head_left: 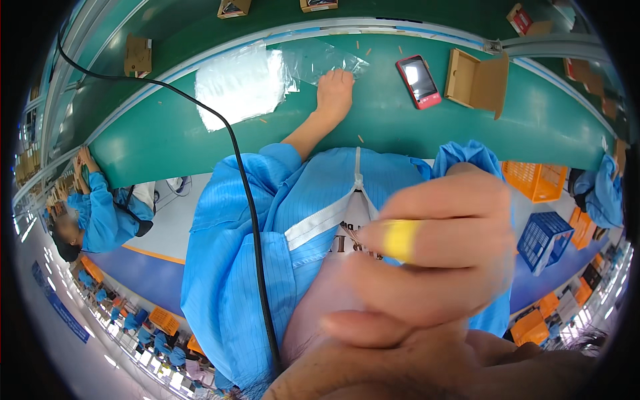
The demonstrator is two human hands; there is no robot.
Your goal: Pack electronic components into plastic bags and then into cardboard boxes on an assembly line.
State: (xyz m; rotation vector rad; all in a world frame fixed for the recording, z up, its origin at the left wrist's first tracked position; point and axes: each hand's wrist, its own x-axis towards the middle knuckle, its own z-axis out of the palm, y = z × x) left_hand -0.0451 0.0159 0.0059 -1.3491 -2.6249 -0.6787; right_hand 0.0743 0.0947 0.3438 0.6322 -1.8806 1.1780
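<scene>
On the green table my left hand (335,93) is closed, its curled fingers on the edge of a clear plastic bag (310,59); the knuckles hide the fingertips. A stack of clear plastic bags (240,85) lies to the left of that hand. My right hand (433,257) is raised close to the camera and blurred. Its fingers are loosely bent and apart, one wrapped in a yellow band (400,240), and nothing shows between them. Right of my left hand lies a red handheld device (419,81) with a dark screen, beside an open cardboard box (477,80).
A black cable (243,180) hangs across the left of the view. Small tan strips lie scattered on the table (533,137). Beyond its far rail stand several small boxes (139,55). A co-worker (100,207) is at the left; orange (535,180) and blue crates (545,241) stand right.
</scene>
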